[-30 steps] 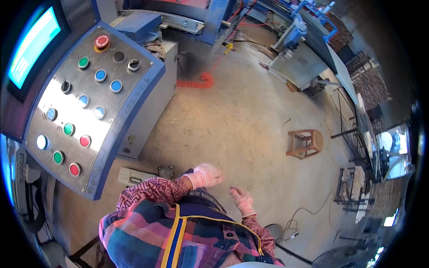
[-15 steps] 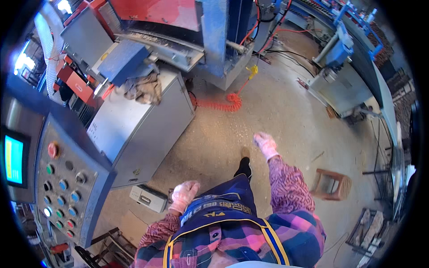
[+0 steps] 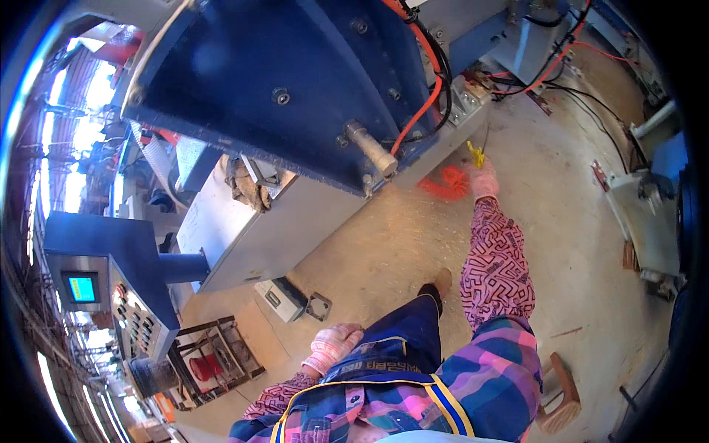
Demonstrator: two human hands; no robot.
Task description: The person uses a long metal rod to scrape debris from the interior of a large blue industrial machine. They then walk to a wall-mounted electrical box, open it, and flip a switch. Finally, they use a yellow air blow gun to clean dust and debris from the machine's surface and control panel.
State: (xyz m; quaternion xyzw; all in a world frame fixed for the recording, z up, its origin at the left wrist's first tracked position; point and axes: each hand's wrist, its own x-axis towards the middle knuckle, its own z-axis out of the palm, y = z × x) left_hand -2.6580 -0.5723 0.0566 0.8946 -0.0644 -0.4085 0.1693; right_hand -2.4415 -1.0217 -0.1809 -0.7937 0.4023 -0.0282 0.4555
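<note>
Above both hands, a blue machine (image 3: 295, 81) is looming. Beside it the right hand (image 3: 484, 179), arm outstretched, is closing on a yellow tool (image 3: 475, 153) near an orange coiled hose (image 3: 445, 182); the left hand (image 3: 334, 347) is hanging loosely curled, holding nothing.

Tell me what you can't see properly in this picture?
- Right hand: far off and small in the head view; whether it grips the yellow thing is unclear.
- Left hand: its palm is turned away.
- Control panel: buttons too small, squeezed near the rim.
</note>
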